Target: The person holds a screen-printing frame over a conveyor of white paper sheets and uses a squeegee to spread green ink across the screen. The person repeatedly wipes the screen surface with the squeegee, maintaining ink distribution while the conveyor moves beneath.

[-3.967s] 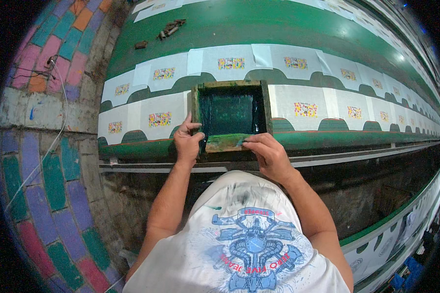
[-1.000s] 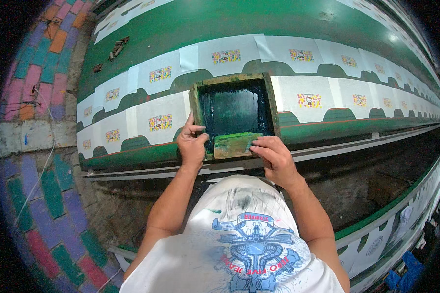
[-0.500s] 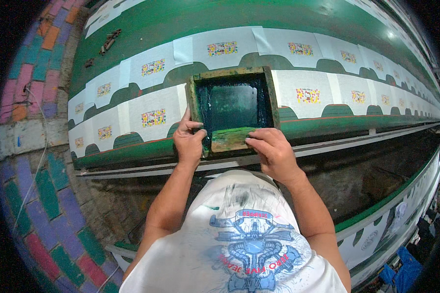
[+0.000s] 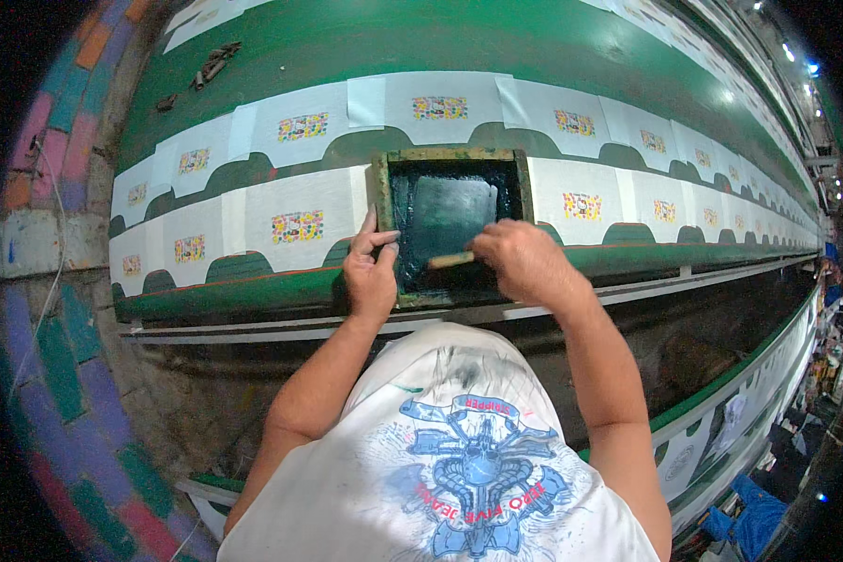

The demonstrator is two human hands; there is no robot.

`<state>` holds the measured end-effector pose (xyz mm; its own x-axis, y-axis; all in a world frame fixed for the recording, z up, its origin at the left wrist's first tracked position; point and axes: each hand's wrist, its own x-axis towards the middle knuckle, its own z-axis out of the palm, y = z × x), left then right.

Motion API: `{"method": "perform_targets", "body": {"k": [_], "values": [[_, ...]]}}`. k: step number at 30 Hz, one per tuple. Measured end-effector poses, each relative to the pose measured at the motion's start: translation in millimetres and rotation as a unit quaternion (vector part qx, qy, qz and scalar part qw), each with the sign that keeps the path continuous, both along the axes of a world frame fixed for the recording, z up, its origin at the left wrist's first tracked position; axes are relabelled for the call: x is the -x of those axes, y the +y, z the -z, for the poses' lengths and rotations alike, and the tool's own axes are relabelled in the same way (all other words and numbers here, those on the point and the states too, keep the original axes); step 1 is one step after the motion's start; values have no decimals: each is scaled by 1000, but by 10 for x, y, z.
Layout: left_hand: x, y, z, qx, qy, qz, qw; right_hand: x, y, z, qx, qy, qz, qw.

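Observation:
A wooden screen-printing frame (image 4: 451,155) lies on the near row of white fabric pieces, its mesh dark with wet-looking ink and a paler rectangle in the middle. My left hand (image 4: 372,276) grips the frame's left rail near its lower corner, thumb on the inner side. Inside the frame, my right hand (image 4: 529,267) is closed on a squeegee (image 4: 448,260), whose light wooden edge faces up. The squeegee's right end is hidden under my fingers. It sits in the near half of the mesh, tilted slightly.
Printed white fabric pieces (image 4: 295,192) with colourful rectangular designs line the long green table (image 4: 290,84) in two rows. A pale rail (image 4: 244,331) runs along its near edge. Small dark objects (image 4: 217,64) lie at the far left. Coloured paving (image 4: 56,356) is on the left.
The squeegee has turned from showing its broad face to showing a narrow edge, and has moved away from the near rail. My right hand has reached farther over the frame. My left hand stays put.

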<state>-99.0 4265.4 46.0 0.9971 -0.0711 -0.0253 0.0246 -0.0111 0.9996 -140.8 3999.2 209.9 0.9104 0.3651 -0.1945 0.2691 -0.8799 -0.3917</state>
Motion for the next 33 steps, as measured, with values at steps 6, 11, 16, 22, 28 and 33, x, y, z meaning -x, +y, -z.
{"method": "perform_targets", "body": {"k": [6,11,16,22,28,33], "values": [[-33,31,-39,24,-9,15,1000,-672,-148,165,-18,-46,45,998],[-86,71,-103,17,-12,31,999,-885,-107,259,-36,-93,70,993],[-83,95,-49,-3,-14,35,999,-902,-36,297,-52,-69,115,990],[-91,97,-149,-25,-24,40,999,-775,13,379,-21,-105,84,991],[-51,74,-80,19,-12,27,999,-238,209,254,-16,-84,49,995],[5,0,-47,19,-11,23,999,269,371,248,-25,-98,43,994]]}}
